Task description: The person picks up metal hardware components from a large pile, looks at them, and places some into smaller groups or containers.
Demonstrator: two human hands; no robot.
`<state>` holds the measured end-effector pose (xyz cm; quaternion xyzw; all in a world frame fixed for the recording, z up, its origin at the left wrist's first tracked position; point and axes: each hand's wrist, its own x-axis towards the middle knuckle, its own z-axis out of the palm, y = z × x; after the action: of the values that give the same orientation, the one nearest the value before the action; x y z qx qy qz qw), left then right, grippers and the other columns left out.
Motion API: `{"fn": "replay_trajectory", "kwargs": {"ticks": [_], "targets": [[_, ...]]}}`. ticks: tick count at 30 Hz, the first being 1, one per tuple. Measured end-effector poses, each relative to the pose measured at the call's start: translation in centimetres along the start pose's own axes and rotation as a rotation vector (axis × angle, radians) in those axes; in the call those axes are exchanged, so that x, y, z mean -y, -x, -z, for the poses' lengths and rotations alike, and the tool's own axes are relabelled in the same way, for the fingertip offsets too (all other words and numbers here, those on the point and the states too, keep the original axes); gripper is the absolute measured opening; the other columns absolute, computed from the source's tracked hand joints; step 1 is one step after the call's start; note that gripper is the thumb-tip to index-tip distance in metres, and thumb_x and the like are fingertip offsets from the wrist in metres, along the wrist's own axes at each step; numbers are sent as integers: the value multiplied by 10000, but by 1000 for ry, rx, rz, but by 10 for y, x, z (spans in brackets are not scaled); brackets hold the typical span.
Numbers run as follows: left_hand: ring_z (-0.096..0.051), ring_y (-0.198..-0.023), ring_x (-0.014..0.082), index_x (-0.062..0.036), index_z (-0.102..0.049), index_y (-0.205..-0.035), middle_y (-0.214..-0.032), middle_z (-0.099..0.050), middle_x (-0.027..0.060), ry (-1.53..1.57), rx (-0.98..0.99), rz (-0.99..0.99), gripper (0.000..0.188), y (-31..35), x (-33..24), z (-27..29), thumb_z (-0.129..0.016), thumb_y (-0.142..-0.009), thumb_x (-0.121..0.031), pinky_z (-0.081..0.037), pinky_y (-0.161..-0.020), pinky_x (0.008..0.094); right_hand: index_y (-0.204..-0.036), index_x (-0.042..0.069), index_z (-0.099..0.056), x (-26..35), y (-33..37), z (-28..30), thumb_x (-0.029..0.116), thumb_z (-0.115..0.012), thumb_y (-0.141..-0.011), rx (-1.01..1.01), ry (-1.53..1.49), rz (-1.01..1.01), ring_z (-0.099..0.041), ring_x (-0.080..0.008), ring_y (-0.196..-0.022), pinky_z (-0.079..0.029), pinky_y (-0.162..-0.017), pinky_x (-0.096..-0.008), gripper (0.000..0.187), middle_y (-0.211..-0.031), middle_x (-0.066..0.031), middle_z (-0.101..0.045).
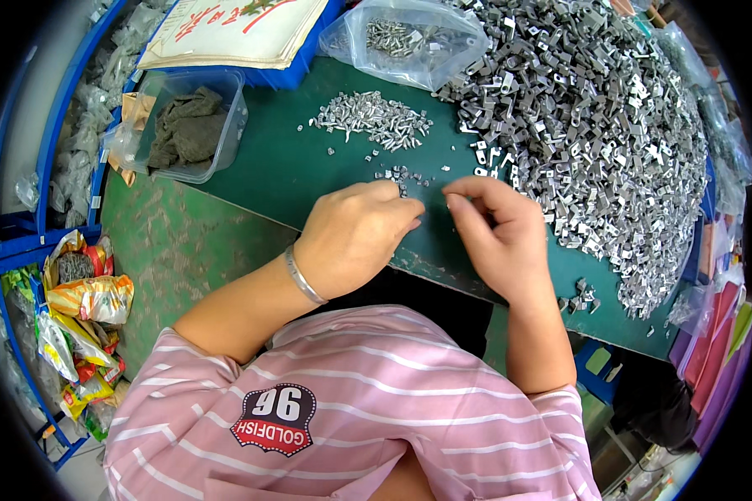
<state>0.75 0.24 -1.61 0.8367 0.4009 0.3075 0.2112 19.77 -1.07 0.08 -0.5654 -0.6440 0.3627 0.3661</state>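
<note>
My left hand [358, 224], with a silver bangle [305, 275] at its wrist, is curled closed over the table's near edge. What its fingers hold, if anything, is hidden. A little to the right, my right hand [503, 234] has thumb and forefinger pinched together. A tiny bright speck shows at their tips, too small to name. Just beyond the left fingers lie a few small dark metal pieces [406, 174]. Farther back is a low pile of small silver screw-like parts [376, 119]. A large heap of bent metal brackets with holes [585, 117] spreads to the right.
A clear plastic tub with a grey cloth [188, 125] stands at the left, below a blue bin topped with papers [234, 29]. An open plastic bag of small metal parts [405, 40] lies at the back. Several loose brackets [580, 296] sit near the front right edge.
</note>
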Motion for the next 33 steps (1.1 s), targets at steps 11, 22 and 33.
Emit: {"fn": "replay_trajectory", "kwargs": {"ticks": [11,22,33], "targets": [[-435,-630,54,-14,-570,-990,-799,-530,19,1681,14,618,89,16,24,33,-551,-945,-88,-337,-490,172,-910,16,-669,-3,-11,-6,19,-664,-831,-4,87,57,-585,-163,-597,-464,-549,-280,79,-757,-87,-649],[-614,-782,162,14,-581,-998,-955,-616,133,1807,-117,680,144,25,35,40,-490,-890,-15,-501,-621,236,-887,18,-665,-1,5,15,3,-650,-801,29,246,42,-659,-289,-729,-520,-643,-343,88,-822,-141,-664],[-390,-524,21,16,-656,-945,-695,-541,-32,982,-183,764,108,9,24,46,-640,-862,-51,-291,-476,180,-915,60,-656,-10,3,-12,37,-678,-796,72,192,293,-603,-248,-601,-486,-547,-338,123,-713,-95,-613]]}}
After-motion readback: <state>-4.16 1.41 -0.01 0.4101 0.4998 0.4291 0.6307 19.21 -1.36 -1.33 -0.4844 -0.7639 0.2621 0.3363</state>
